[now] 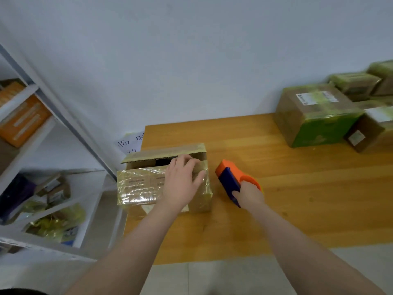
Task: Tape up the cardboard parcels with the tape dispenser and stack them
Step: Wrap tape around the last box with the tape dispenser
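**While one flap stood up, both hands were at the parcel and the dispenser**

Where the frame began at the left, white metal shelving [42, 99] held orange boxes [23, 122] on an upper level and a jumble of yellowish wrapping and small cartons lower down. A sheet of paper [131, 142] with handwritten characters showed on the wall behind the counter's left corner.

The open parcel [138, 188] sat on the wooden counter [297, 199] at its left edge, its near side and top wrapped in shiny clear tape. Its far flap [163, 153] stood raised, leaving a dark gap into the box. The left hand [182, 184] lay flat on the near flap, fingers extended and spread, their tips reaching the flap's far edge by the gap.

Just to the right of the parcel, and not touching it, the orange and blue tape dispenser [229, 179] rested low over the counter. The right hand [248, 194] gripped it from behind, fingers curled round its body.

Well apart, at the counter's far right corner, the taped parcels [314, 116] were piled against the wall, a large one with a green side in front and smaller ones behind and beside it, blurred at the edge.
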